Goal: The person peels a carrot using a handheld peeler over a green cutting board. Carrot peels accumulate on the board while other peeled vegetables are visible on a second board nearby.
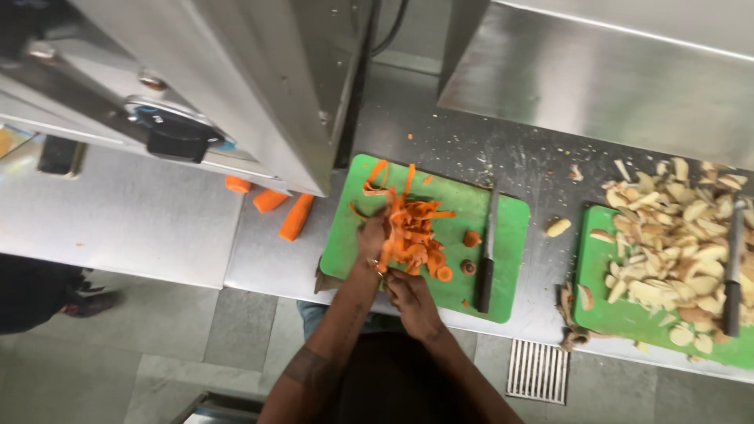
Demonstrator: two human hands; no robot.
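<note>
The left hand is closed around a carrot, held over the near left part of a green cutting board. The right hand sits just near of it, fingers curled shut around something small at the carrot's near end; what it grips is too hidden to tell. The two hands are close together, almost touching.

Directly under and to the right of the hands lies a heap of orange carrot peelings, with a few cut carrot ends beside it. A black-handled knife lies along the right side of the board, apart from both hands, blade pointing far.

The board reaches nearly to the near edge of the steel bench. To the left, three peeled carrots lie on bare bench under a metal cabinet that overhangs the far side. To the right, a second green board carries potato pieces and another knife, well apart from the hands.
</note>
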